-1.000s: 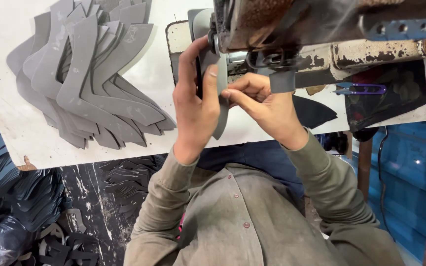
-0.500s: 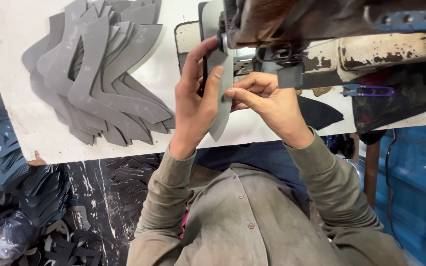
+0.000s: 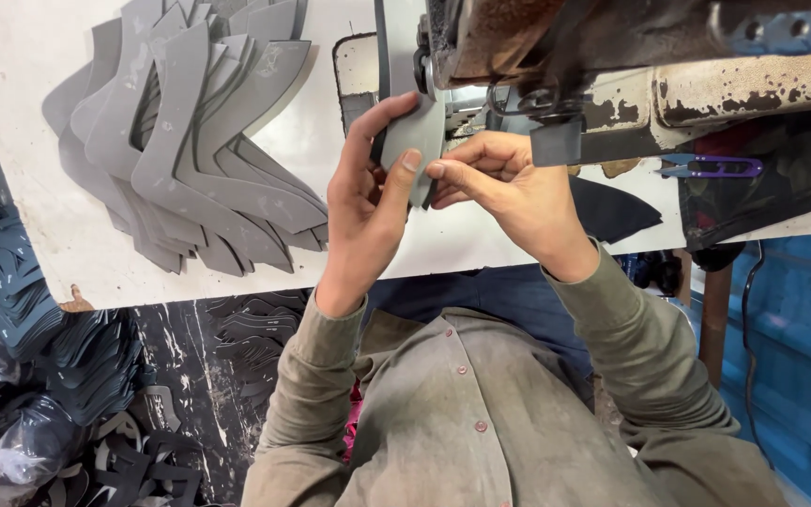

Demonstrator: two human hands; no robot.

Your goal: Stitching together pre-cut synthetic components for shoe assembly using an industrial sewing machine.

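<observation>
Worktop: white flat worktop (image 3: 39,56), scuffed, its near edge running across the middle of the view; it carries everything below except the floor heaps.
Machine: worn cream and rust-brown sewing machine (image 3: 706,66) lying across the top right, its head end above the hands; paint chipped along the arm.
Stack: fanned pile of grey, boomerang-shaped cut pieces (image 3: 199,141) on the worktop's left part, well apart from the hands, overlapping one another.
Floor heaps: dark blue-grey cut pieces (image 3: 58,347) piled below the worktop's left edge, on the floor, some in clear plastic.
Dark cloth: black fabric (image 3: 762,188) draped under the machine's right end, hanging over the worktop edge.
Dark piece: black pointed cut piece (image 3: 617,211) flat on the worktop just right of the right wrist.
Held piece: long grey strip of stiff sheet material (image 3: 415,131), standing roughly upright at the machine's head end, between both hands; its upper end passes up beside the machine.
Left hand: left hand (image 3: 368,202) wrapped on the strip's left edge, fingers curled behind it, thumb pressed on its front face.
Right hand: right hand (image 3: 509,188) meeting the strip from the right, thumb and forefinger pinching its lower edge, other fingers folded.
Snips: small purple-handled thread snips (image 3: 711,167) lying on the dark cloth, well to the right of the hands.
</observation>
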